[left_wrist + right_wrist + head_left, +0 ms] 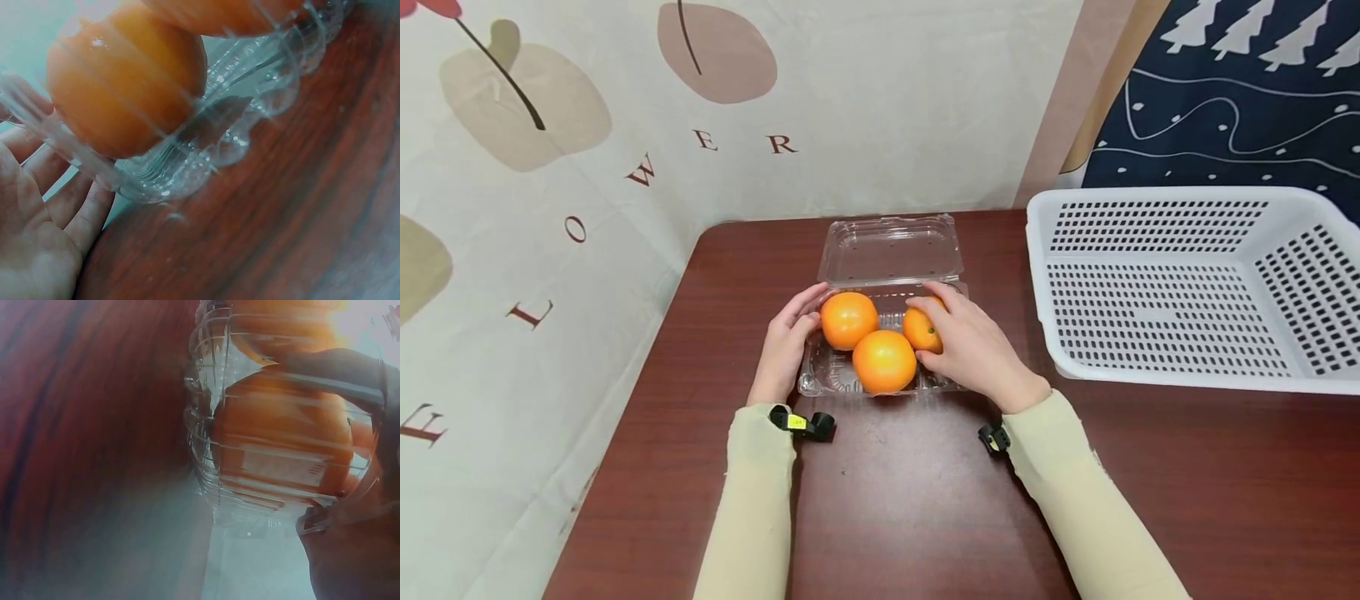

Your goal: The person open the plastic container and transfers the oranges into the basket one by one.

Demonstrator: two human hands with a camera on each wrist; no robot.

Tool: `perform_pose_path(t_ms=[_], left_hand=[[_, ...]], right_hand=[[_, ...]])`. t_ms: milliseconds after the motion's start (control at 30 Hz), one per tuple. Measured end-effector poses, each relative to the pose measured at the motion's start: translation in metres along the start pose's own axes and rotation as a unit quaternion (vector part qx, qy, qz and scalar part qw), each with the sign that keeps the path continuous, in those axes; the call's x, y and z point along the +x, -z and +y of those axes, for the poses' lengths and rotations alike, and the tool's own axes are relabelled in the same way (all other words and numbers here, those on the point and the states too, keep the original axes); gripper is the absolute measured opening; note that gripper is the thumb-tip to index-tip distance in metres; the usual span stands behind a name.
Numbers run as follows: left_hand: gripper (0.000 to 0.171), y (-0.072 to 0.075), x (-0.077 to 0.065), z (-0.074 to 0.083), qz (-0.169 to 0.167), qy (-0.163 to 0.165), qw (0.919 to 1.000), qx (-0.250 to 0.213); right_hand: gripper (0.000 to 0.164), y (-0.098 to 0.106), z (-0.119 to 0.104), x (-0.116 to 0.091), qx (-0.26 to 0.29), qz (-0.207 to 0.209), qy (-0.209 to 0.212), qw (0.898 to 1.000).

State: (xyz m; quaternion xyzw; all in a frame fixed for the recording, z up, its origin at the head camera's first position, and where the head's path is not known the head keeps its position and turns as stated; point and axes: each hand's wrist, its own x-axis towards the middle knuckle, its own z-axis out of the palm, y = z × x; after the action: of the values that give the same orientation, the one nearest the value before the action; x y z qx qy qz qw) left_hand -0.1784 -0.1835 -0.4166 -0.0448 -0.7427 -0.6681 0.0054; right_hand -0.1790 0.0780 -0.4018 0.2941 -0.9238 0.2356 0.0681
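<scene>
gripping first orange (922, 335), right hand (973, 342) curls round it; left hand (784, 346), fingers loosely extended, touches clear container (809, 384); second orange (848, 321) just beside; third orange (884, 362) between hands.

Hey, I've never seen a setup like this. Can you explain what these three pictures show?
There's no machine here, just a person's bare left hand and right hand. The wide picture comes from a camera worn on the head. The close-ups come from a left wrist camera and a right wrist camera. On the brown table sits a clear plastic container, lid open, with three oranges inside. A white basket is to the right. The right hand grips the rightmost orange; the left touches the container's left side.
</scene>
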Motion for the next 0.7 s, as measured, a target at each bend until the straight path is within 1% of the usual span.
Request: perform_pose_path(t_ms=[233, 500, 700], left_hand=[[0.039, 0.0002, 0.0, 0.0009, -0.001, 0.002, 1.0, -0.002], [0.039, -0.0009, -0.0012, 0.0025, 0.0, 0.006, 1.0, -0.004], [0.039, -0.0012, -0.0007, 0.002, 0.004, 0.007, 1.0, 0.002]], right_hand=[[0.067, -0.0014, 0.0032, 0.0003, 0.006, -0.004, 0.01, 1.0], [0.063, -0.0004, 0.0049, -0.0001, 0.02, 0.005, 0.016, 1.0], [0.056, 0.0015, 0.0075, -0.0002, 0.009, 0.044, 0.026, 0.999]])
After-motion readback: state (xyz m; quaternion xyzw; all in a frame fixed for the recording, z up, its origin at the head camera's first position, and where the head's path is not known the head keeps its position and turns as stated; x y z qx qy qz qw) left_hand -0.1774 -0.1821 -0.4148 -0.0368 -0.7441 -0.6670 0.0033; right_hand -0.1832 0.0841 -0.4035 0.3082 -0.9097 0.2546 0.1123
